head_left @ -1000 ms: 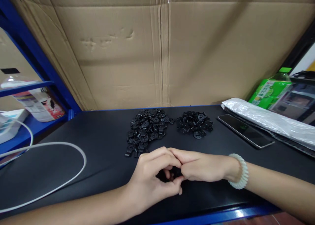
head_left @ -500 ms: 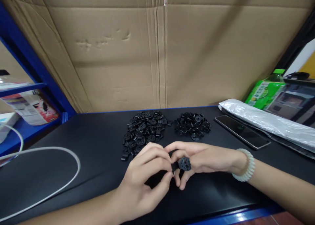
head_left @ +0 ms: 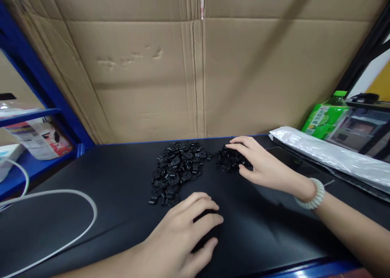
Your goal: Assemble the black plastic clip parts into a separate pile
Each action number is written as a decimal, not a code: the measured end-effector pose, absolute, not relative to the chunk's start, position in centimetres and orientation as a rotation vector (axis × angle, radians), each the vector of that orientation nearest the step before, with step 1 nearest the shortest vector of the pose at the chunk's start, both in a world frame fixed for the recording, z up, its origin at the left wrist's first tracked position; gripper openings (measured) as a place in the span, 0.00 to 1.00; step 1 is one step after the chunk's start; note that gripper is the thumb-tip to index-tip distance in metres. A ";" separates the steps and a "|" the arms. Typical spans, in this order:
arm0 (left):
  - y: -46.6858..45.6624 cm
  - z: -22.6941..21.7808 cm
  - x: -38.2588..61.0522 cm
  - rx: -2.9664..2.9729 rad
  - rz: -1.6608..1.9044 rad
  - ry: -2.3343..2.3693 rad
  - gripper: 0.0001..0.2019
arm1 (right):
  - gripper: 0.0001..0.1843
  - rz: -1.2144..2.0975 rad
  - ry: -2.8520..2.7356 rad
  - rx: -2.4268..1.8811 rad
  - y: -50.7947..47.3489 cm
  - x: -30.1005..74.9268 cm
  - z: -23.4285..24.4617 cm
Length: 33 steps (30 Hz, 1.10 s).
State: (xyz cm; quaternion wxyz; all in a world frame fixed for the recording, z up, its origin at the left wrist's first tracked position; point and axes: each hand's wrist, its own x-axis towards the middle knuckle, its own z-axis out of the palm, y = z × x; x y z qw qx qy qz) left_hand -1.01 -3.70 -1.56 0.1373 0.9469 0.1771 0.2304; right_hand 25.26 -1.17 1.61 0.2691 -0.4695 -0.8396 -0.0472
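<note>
Two heaps of small black plastic parts lie on a black mat (head_left: 115, 197). The larger heap (head_left: 176, 169) is at the centre and the smaller heap (head_left: 226, 161) is to its right. My right hand (head_left: 262, 166), with a pale bead bracelet on the wrist, reaches forward over the smaller heap, fingers stretched out and fingertips resting on the parts. My left hand (head_left: 185, 229) rests on the mat just in front of the larger heap. Its fingers are loosely spread and curved, and no part shows in them.
A white cable (head_left: 65, 195) loops across the mat's left side. At the right lie a long clear plastic bag (head_left: 332, 157) and a green bottle (head_left: 323, 117). A cardboard wall (head_left: 195, 75) closes the back. A blue shelf (head_left: 33, 113) with a bottle stands at the left.
My hands were pinched together on a black round part; they have come apart. The right hand moved forward onto the smaller heap and the left sank onto the mat.
</note>
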 end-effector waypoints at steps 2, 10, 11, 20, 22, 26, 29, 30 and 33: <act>-3.8 -1.7 -1.1 2.798 0.614 0.610 0.18 | 0.28 -0.039 -2.270 -1.213 -1.9 23.9 1.4; -5.4 -1.5 -1.8 3.128 0.395 0.825 0.28 | 0.20 0.314 -2.394 -1.103 -4.0 20.6 -0.1; -5.5 -1.6 -1.9 3.203 0.380 0.798 0.27 | 0.20 0.327 -2.384 -1.107 -4.0 20.6 -0.1; -5.1 -6.3 -2.2 3.240 0.653 0.664 0.22 | 0.17 0.355 -2.331 -1.109 -3.9 20.7 0.0; -5.2 -6.2 -1.8 3.211 0.812 0.548 0.15 | 0.17 0.361 -2.309 -1.101 -4.0 20.7 0.0; -5.3 -3.4 -1.5 3.137 0.761 0.416 0.13 | 0.14 0.347 -2.245 -1.072 -3.9 20.8 0.0; -4.6 -1.7 -1.4 3.029 0.653 0.627 0.17 | 0.13 0.349 -2.192 -1.063 -3.8 20.7 0.0; -4.2 -1.5 -1.4 2.989 0.660 0.646 0.16 | 0.12 0.356 -2.176 -1.065 -3.7 20.6 0.0; -3.1 -1.6 -1.3 2.857 0.708 0.564 0.13 | 0.12 0.433 -2.134 -1.105 -3.8 20.4 0.0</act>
